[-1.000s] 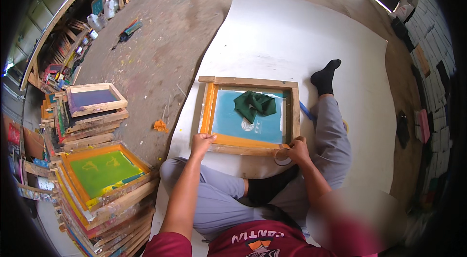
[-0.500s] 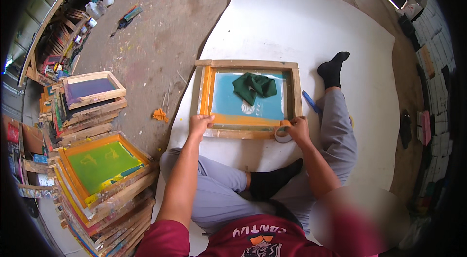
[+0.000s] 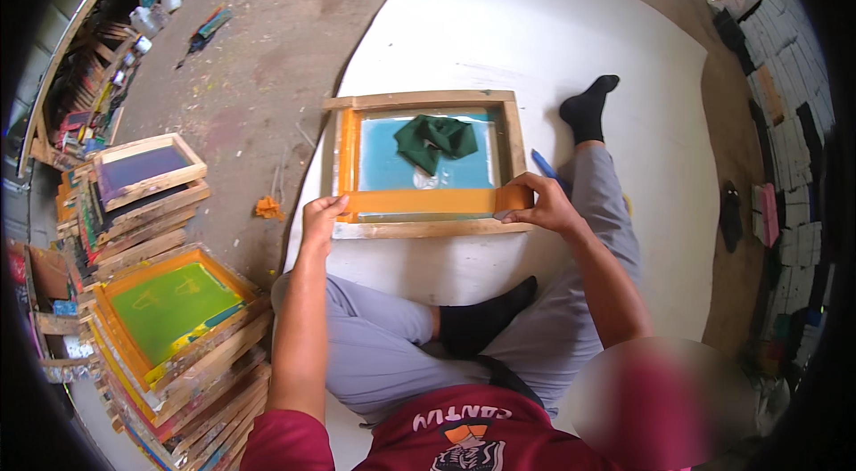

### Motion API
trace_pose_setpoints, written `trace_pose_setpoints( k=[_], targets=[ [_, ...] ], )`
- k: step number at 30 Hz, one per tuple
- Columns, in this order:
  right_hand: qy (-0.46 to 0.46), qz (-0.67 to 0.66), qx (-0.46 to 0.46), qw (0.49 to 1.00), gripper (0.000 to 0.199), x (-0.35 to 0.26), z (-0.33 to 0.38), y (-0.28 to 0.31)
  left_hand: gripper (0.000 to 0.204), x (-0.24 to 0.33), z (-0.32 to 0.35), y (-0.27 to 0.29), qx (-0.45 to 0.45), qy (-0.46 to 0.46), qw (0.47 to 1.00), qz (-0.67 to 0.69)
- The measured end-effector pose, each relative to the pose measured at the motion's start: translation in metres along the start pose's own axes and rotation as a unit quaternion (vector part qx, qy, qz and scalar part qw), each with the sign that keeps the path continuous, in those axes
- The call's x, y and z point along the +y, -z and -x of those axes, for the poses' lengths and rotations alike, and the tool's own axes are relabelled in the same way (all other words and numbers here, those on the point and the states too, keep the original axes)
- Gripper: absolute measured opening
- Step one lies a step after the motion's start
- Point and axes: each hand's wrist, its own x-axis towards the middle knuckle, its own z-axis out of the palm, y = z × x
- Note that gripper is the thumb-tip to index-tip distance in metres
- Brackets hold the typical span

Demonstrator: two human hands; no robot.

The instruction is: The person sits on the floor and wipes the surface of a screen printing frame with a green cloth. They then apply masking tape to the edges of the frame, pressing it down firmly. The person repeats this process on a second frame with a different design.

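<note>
A wooden screen printing frame [image 3: 428, 98] with blue mesh lies on the white sheet in front of my crossed legs. A strip of orange-brown tape [image 3: 419, 201] is stretched across its near side. My left hand [image 3: 321, 220] pinches the strip's left end by the frame's near left corner. The tape roll [image 3: 514, 199] is in my right hand [image 3: 546, 203], its fingers curled round it at the near right corner. Similar tape runs down the frame's left inner side. A crumpled dark green cloth [image 3: 435, 143] rests on the mesh.
At my left stand stacked wooden screens, topped by a green screen [image 3: 174, 306] and a purple one [image 3: 147, 171]. A blue strip-like object [image 3: 549, 170] lies between the frame and my outstretched leg. An orange scrap [image 3: 269, 208] sits on the floor. Stacked white blocks [image 3: 798, 141] line the right.
My right hand has turned the roll so its side faces up, and the tape strip now shows broad and flat. The whole view has shifted slightly.
</note>
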Motion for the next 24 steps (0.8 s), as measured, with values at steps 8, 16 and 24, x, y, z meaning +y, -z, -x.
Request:
trace_pose_setpoints(
  k=[8, 16, 24],
  targets=[
    [0.029, 0.134, 0.024, 0.990, 0.061, 0.065, 0.047, 0.026, 0.017, -0.039, 0.000, 0.021, 0.002, 0.026, 0.997, -0.066],
    [-0.026, 0.177, 0.005, 0.984, 0.055, 0.068, 0.051, 0.007, 0.026, -0.093, -0.008, 0.018, 0.074, -0.026, 0.983, -0.165],
    [0.003, 0.287, 0.022, 0.958, 0.041, 0.079, 0.056, -0.003, 0.029, -0.089, -0.007, 0.008, 0.106, -0.066, 0.966, -0.225]
  ],
)
